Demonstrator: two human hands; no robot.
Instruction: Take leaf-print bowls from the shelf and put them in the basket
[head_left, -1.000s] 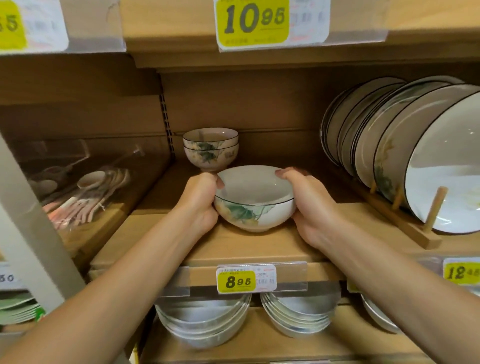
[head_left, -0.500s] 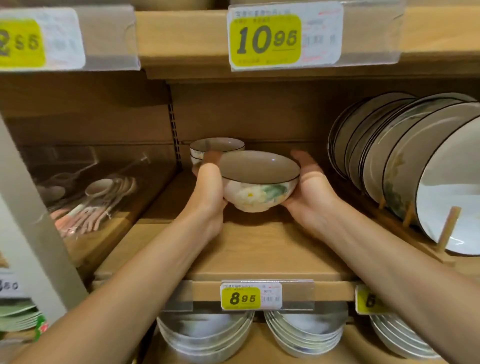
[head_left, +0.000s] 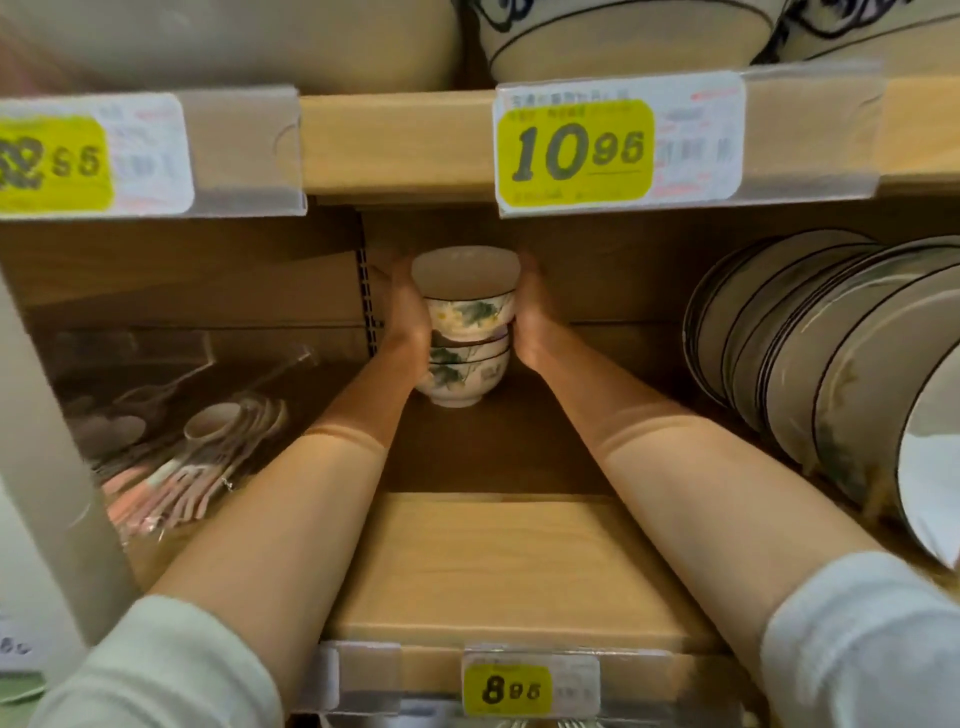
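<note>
Leaf-print bowls (head_left: 464, 358) stand in a stack of three at the back of the middle shelf (head_left: 514, 561), deep in its shadow and close to the rear wall. The top bowl (head_left: 466, 291) is white inside, with a dark rim line and a green leaf and pale flower on its side. It sits in the mouth of the bowl under it; whether it rests there or is lifted a little cannot be told.

The left hand (head_left: 408, 312) presses the top bowl's left side and the right hand (head_left: 535, 317) its right side, fingers curving round towards the back. Each grip is clamped on that bowl, which is held between the two palms. Both forearms reach in over the shelf, with pale sleeves (head_left: 171, 670) pushed up near the elbows.

To the right, dark-rimmed plates (head_left: 831, 364) stand on edge in a row. To the left lie wrapped spoons (head_left: 208, 452). A yellow 10.95 tag (head_left: 574, 150) hangs on the shelf edge above, and an 8.95 tag (head_left: 511, 688) on the front edge below the arms.
</note>
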